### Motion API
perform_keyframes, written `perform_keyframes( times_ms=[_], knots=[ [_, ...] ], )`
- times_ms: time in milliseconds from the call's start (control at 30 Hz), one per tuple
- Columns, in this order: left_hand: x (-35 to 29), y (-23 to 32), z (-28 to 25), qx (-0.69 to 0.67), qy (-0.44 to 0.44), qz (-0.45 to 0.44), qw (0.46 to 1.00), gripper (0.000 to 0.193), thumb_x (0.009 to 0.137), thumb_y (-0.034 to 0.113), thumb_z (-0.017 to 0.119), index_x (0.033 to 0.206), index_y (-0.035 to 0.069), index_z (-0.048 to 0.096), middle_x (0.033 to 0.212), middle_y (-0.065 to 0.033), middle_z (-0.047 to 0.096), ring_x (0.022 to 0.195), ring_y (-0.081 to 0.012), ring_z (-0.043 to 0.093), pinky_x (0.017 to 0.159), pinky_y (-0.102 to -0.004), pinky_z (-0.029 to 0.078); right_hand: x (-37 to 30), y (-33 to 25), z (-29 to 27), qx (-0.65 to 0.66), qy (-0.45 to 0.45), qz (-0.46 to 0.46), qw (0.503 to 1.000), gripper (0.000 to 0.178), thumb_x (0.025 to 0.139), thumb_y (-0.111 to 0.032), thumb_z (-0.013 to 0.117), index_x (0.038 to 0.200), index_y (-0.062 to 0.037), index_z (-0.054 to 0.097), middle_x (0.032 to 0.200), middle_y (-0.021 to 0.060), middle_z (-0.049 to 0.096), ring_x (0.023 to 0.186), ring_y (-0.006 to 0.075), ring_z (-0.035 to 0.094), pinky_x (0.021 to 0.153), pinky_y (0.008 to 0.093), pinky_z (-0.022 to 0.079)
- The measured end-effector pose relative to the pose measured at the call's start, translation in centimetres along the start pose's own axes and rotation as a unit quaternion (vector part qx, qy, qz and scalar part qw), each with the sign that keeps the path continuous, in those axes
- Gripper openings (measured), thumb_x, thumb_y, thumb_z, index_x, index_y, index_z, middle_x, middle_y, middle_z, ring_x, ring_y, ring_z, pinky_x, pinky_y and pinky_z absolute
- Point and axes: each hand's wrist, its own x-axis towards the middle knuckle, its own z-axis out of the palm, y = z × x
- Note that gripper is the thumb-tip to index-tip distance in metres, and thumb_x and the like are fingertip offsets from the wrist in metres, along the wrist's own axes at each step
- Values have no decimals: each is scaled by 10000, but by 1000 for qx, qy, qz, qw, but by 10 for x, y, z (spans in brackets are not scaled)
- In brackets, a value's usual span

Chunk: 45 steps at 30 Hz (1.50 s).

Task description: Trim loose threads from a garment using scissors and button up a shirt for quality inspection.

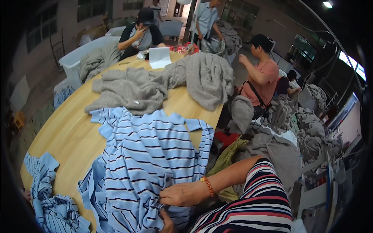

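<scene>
At the near side of the table point(66, 132), low in the head view, I locate the right hand point(176, 195): its fingers are bent and closed on a fold of the blue striped garment point(151, 147), just below a dark, button-like spot. The left hand point(167, 222) sits directly beneath, against the same cloth; I cannot tell whether it grips or merely supports. I judge that both hands meet here so that one steadies the fabric while the other controls the fold. The garment's bulk rests loosely on the tabletop, which presumably takes its weight off the fingers. To the left, a second striped garment point(58, 211) lies crumpled and apart, likely placed there to leave the middle free. Beyond, grey knitwear point(132, 87) occupies the far section, probably for the same reason, with a white sheet point(159, 57) behind it, near a seated person in a dark cap point(145, 39). Note the visibility limits: cloth covers part of the left hand, and I cannot see its forearm. The lower edge crops both striped garments. The striped sleeve point(258, 194) blocks the lower right. Small items beside the sheet are indistinct, and the dark fisheye rim obscures the corners.
</scene>
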Motion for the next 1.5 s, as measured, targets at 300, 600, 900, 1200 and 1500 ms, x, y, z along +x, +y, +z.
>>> perform_keyframes(
  times_ms=[300, 600, 900, 1200, 1500],
  knots=[
    [72, 9, -22, 117, -150, 235, 953, 544, 813, 99, 721, 1283, -44, 489, 1129, -158, 616, 1043, -242, 573, 945, -332, 441, -8, 18, 32, 11, 122, -41, 992, 124, 731, -21, 547, 845, 27, 534, 904, 165, 498, 842, 331, 541, 740, 387, 457],
    [42, 31, -25, 333, -67, -88, 936, 694, 928, 639, 368, 997, 20, 672, 605, -94, 543, 540, -208, 439, 521, -390, 369, -5, 21, 20, -77, 119, -100, 985, 64, 714, -24, 569, 743, 30, 587, 863, 176, 546, 828, 331, 585, 734, 387, 484],
    [30, 74, -13, 252, -128, -21, 959, 488, 948, 472, 509, 1168, 57, 643, 944, -142, 662, 829, -240, 609, 724, -358, 478, -6, 35, 20, -58, 86, -121, 987, 94, 713, -42, 585, 775, 17, 547, 840, 152, 526, 822, 314, 562, 725, 386, 463],
    [32, 47, -28, 262, -168, -187, 932, 687, 875, 681, 460, 1248, 129, 627, 1049, -156, 688, 1028, -271, 624, 878, -353, 454, 0, 42, 18, 7, 72, -145, 987, 61, 633, -36, 603, 673, 1, 574, 766, 173, 554, 790, 354, 579, 695, 414, 482],
    [20, 44, -52, 530, -244, 124, 803, 471, 941, 84, 463, 1386, 238, 464, 1019, -216, 664, 735, -397, 655, 565, -463, 511, 32, 64, 10, 131, -45, -148, 979, 127, 610, -143, 599, 648, -22, 608, 634, 187, 601, 574, 347, 574, 538, 440, 442]
  ],
)
